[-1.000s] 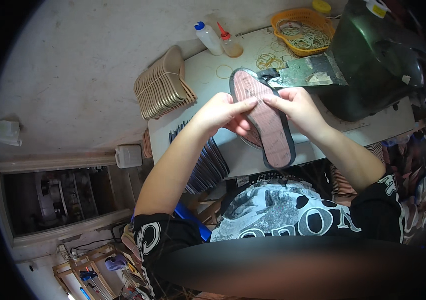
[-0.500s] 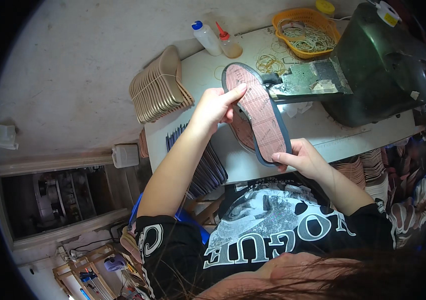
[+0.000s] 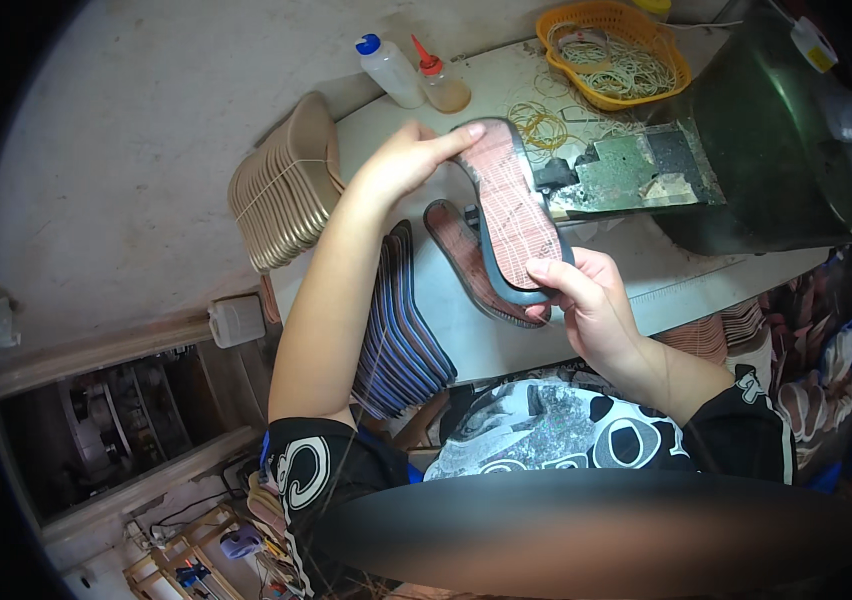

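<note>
A shoe sole (image 3: 508, 205) with a pink, grid-patterned face and a dark raised rim is held up between both hands. My left hand (image 3: 408, 160) pinches its far end, thumb on the pink face and the other fingers mostly hidden. At the near end my right hand (image 3: 591, 295) grips it, thumb on top and fingers underneath. Below it a second pink sole with a dark edge (image 3: 454, 245) lies on the white table (image 3: 491, 350), partly covered. The held sole's right edge is close to the narrow arm of a green machine (image 3: 616, 175).
Stacks of dark-edged soles (image 3: 401, 330) and tied beige soles (image 3: 286, 185) stand on the left. Behind are a blue-capped bottle (image 3: 391, 75), a red-tipped bottle (image 3: 443, 88), loose rubber bands (image 3: 538, 127) and a yellow basket (image 3: 614, 90) of bands. The machine's bulky body (image 3: 776, 150) occupies the right.
The held sole has tipped and turned slightly, and my right hand has risen with its near end. More of the sole on the table shows. The whole view has shifted a little.
</note>
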`<state>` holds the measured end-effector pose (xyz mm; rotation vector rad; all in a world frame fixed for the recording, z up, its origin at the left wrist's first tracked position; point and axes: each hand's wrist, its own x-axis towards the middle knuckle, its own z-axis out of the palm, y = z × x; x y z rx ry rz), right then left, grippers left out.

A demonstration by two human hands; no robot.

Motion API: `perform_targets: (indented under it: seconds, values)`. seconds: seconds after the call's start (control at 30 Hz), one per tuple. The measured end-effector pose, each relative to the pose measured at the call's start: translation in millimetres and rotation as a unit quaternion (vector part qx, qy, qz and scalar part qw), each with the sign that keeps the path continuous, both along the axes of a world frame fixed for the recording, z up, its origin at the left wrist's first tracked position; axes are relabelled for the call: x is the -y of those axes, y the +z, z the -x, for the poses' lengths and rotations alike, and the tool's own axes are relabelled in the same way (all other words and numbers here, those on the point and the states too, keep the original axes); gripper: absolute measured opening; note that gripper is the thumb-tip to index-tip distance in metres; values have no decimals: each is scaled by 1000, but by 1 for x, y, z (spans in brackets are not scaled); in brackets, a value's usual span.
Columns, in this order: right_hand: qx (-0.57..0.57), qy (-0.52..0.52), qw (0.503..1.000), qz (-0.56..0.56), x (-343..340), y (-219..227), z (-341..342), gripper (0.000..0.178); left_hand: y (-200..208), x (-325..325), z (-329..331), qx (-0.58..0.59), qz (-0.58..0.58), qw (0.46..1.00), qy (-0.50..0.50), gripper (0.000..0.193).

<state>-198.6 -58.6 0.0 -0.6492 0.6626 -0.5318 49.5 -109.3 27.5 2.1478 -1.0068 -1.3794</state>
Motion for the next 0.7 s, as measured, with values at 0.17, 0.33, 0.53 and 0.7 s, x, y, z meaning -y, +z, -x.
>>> perform_targets:
  seconds: [0.17, 0.33, 0.53, 0.7]
  values:
    - [-17, -33, 999, -31, 10, -1, -10, 17, 8, 26, -5, 106, 313, 866, -376, 82]
    - [-20, -35, 999, -14, 13, 4, -17, 24, 21, 45, 9, 101, 253, 811, -518, 55]
    - [-61, -5, 998, -14, 13, 16, -19, 32, 24, 54, 8, 4, 126, 857, -500, 39]
    - [-68, 7, 998, -5, 14, 20, -20, 33, 36, 42, 11, 5, 94, 873, -478, 38]
